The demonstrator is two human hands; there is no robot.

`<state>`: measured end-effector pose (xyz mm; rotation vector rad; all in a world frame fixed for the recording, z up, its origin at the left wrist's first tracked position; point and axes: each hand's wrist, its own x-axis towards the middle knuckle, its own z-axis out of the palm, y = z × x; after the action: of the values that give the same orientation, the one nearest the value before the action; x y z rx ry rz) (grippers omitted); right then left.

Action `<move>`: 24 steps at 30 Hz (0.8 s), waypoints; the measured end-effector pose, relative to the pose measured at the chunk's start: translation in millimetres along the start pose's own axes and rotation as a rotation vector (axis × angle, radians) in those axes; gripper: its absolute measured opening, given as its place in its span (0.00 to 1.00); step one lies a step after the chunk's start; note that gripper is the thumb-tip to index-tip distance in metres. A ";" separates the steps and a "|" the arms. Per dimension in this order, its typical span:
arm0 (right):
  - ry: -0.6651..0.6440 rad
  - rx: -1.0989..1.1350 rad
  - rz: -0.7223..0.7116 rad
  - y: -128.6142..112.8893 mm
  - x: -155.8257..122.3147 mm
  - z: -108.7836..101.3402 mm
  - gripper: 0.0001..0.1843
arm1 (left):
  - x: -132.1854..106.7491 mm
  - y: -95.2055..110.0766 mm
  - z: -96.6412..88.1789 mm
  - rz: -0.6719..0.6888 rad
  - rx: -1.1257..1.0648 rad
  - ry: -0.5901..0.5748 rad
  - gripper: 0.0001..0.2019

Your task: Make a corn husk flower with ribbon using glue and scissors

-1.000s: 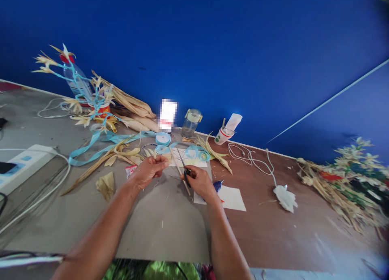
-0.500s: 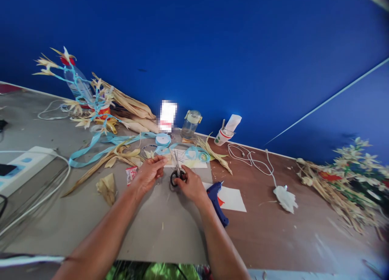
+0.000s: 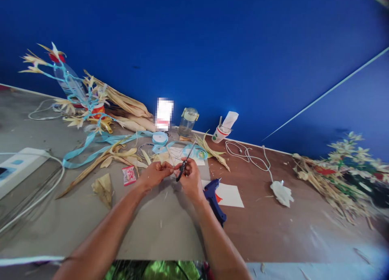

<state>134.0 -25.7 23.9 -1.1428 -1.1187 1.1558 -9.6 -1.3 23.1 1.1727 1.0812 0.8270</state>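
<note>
My right hand (image 3: 191,182) is closed around a pair of black-handled scissors (image 3: 182,169), their blades pointing up and away from me. My left hand (image 3: 156,175) is pinched just left of it, the fingertips of both hands nearly meeting. What the left fingers hold is too small to make out. Behind the hands lie a white sheet (image 3: 199,162) with thin dark lines, a light blue ribbon roll (image 3: 160,138) and dried corn husks (image 3: 129,152). A red-and-white packet (image 3: 129,176) sits left of my left wrist, and a blue glue gun (image 3: 215,203) rests beside my right forearm.
Blue-stemmed husk flowers (image 3: 91,103) stand at the left before a plastic bottle (image 3: 65,79). Along the wall are a clear jar (image 3: 187,124) and a white cup (image 3: 219,135). A power strip (image 3: 22,166), white cable (image 3: 253,163) and husk bundle (image 3: 328,191) flank the work area.
The scissors have turned in my right hand, from loops under the fingers to lying edge-on between them. Both hands have come closer together, and the whole view has shifted slightly.
</note>
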 end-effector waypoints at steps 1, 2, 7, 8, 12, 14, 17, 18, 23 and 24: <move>0.009 -0.023 -0.003 -0.2 -0.4 1.0 0.22 | -0.4 0.2 0.4 -0.001 0.007 -0.007 0.11; 0.020 -0.040 -0.007 -0.3 -0.6 1.6 0.21 | -0.5 0.1 0.5 -0.008 0.008 -0.015 0.11; 0.081 -0.004 0.031 0.8 2.3 -0.4 0.21 | 1.5 -2.8 -2.1 -0.041 -0.063 -0.035 0.14; 0.102 0.028 0.043 1.6 3.3 -1.3 0.21 | 1.8 -3.3 -2.3 -0.042 -0.094 -0.025 0.15; 0.190 0.183 0.036 6.5 5.7 -1.7 0.22 | 1.0 -3.0 1.9 -0.051 -0.240 0.016 0.17; 0.198 0.213 0.030 8.7 5.2 0.8 0.23 | 0.0 -2.7 6.9 -0.059 -0.311 0.017 0.19; 0.208 0.192 0.013 9.7 3.2 5.4 0.23 | -1.1 -3.5 14.1 -0.062 -0.388 0.025 0.19; 0.217 0.186 0.004 9.5 2.6 6.6 0.23 | -1.3 -4.0 15.8 -0.065 -0.409 0.028 0.19; 0.240 0.214 -0.035 8.2 0.6 8.8 0.24 | -2.3 -5.4 18.3 -0.101 -0.513 -0.003 0.19; 0.240 0.209 -0.046 8.4 0.3 8.9 0.24 | -2.7 -5.2 18.3 -0.111 -0.530 -0.023 0.19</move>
<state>124.4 -24.3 16.3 -1.0559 -0.8170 1.0426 6.9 -10.3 19.3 0.6690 0.8278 0.9372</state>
